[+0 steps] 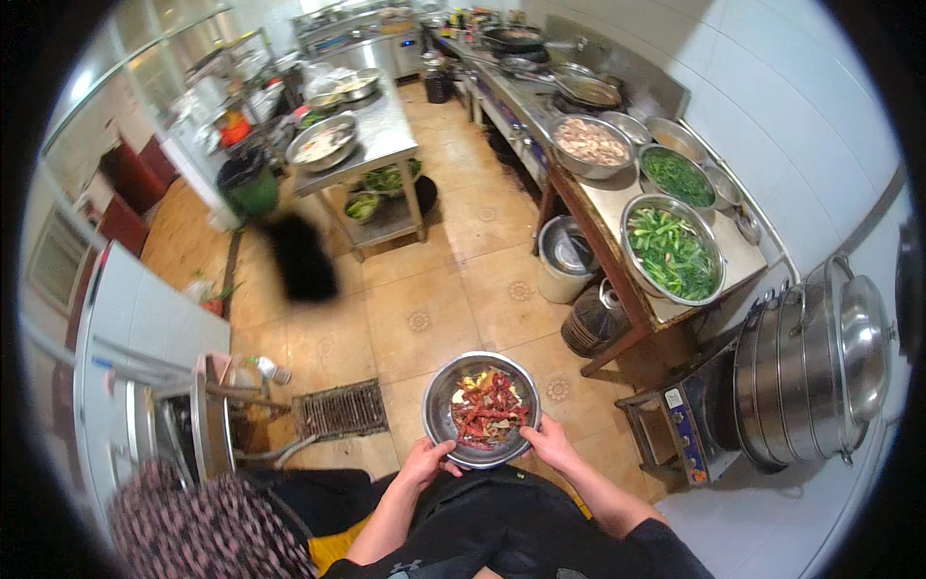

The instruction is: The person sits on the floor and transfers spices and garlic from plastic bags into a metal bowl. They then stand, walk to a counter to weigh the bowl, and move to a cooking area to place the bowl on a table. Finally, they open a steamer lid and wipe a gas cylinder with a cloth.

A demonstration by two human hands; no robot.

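Note:
Just in front of my body is a round stainless steel bowl (437, 405). Dried red chillies (486, 415) lie in it, mixed with pale slices that look like garlic or ginger and other dry spices. My left hand (428, 462) grips the lower left of the rim, thumb over the edge. On the lower right side, my right hand (550, 441) has hold of the rim in the same way. The undersides of both hands' grips are partly hidden by the bowl.
At right, a worktable (615, 192) bears a bowl of cut greens (671, 248) and a bowl of raw meat pieces (589, 145). Nearer stands a stacked steamer (796, 376). A steel table (387, 134) stands ahead left. A floor drain grate (340, 409) and another person (210, 521) are at left.

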